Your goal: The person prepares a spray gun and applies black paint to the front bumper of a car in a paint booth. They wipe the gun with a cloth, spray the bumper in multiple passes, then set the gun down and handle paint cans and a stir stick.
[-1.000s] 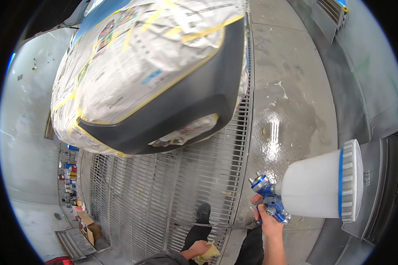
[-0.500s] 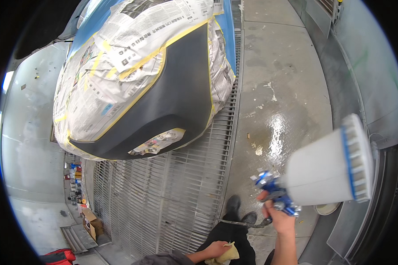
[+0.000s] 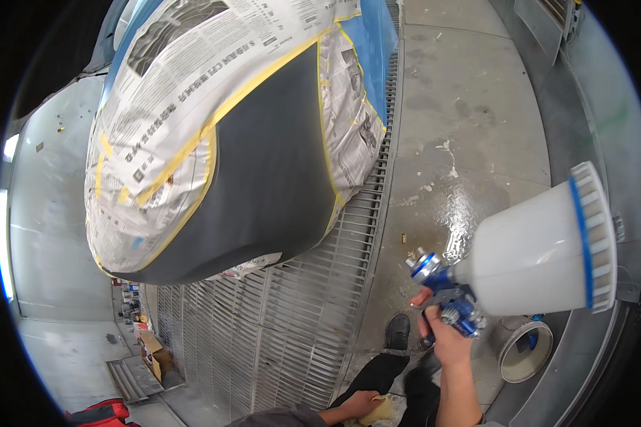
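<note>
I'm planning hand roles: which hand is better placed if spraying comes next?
Right, likely: the right hand grips the spray gun, its nozzle facing toward the dark panel. The left hand holds a yellow cloth near the legs.

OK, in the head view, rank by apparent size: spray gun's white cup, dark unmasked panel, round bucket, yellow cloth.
Largest to smallest:
1. Dark unmasked panel
2. White cup, probably enlarged by nearness
3. Round bucket
4. Yellow cloth, visible part only; the left hand covers some
</note>
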`<state>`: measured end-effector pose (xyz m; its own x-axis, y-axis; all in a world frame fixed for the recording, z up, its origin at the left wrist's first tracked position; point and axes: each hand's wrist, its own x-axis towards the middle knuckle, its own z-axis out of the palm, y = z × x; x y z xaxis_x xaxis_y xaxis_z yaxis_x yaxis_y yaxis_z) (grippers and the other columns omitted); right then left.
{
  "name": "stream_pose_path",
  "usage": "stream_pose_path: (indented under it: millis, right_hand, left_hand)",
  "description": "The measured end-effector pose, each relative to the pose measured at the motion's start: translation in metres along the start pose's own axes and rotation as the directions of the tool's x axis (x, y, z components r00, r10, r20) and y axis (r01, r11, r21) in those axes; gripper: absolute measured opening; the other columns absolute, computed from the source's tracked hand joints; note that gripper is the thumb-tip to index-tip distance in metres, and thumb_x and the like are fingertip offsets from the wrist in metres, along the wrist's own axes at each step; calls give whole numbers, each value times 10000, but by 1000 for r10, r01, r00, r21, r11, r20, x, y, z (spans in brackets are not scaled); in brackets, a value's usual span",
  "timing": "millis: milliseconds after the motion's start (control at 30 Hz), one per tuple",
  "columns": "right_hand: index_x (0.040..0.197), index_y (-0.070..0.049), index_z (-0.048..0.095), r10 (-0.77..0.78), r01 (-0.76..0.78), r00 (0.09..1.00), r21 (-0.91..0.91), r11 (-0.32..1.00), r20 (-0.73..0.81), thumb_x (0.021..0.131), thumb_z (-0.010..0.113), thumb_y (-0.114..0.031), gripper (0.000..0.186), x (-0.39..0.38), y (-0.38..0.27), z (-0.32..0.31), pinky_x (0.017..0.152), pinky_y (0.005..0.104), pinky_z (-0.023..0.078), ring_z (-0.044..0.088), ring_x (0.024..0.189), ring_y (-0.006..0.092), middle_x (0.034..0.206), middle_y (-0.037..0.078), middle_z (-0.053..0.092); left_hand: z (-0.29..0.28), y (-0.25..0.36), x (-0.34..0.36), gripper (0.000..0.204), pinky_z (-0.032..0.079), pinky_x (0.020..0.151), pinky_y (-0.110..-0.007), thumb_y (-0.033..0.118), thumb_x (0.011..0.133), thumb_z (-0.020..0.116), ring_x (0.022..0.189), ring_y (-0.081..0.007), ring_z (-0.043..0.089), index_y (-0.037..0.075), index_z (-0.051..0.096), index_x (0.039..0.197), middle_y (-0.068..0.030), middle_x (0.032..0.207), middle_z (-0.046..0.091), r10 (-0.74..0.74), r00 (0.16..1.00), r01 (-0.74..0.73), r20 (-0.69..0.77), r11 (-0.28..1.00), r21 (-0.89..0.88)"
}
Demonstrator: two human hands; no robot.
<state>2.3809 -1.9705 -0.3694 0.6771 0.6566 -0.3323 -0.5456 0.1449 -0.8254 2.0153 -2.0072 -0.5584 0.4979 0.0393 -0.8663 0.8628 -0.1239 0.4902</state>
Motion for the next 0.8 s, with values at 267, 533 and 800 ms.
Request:
stream_pose_path:
  millis: [267,533,800]
  right_hand:
    - [1142,-21,612,131,-130,991,24,991,-30,1003,618,-142,185,60,7,-52,535,261,429,527,581,117,1072,94,673]
    - [1115,-50,619,444,-446,892,-8,895,-88,994,660,-147,160,67,83,-120,514,254,429,521,551,94,1010,59,702]
    - [1304,-91,582,416,-419,899,10,908,-135,1029,627,-191,296,53,76,-145,496,265,411,499,550,102,1054,53,693]
  left_hand:
    - [-5,80,0,381,525,745,-480,405,994,623,896,-434,677,27,667,972,-225,886,699,-159,987,157,-9,980,-121]
    - [87,107,4,348,555,829,-444,361,988,636,984,-403,694,66,689,1165,-203,1014,726,-274,947,225,-169,939,-258]
    - [138,131,-7,431,506,1031,-360,133,957,581,1175,-318,667,109,601,1387,-159,1270,692,-137,969,52,-206,926,-373]
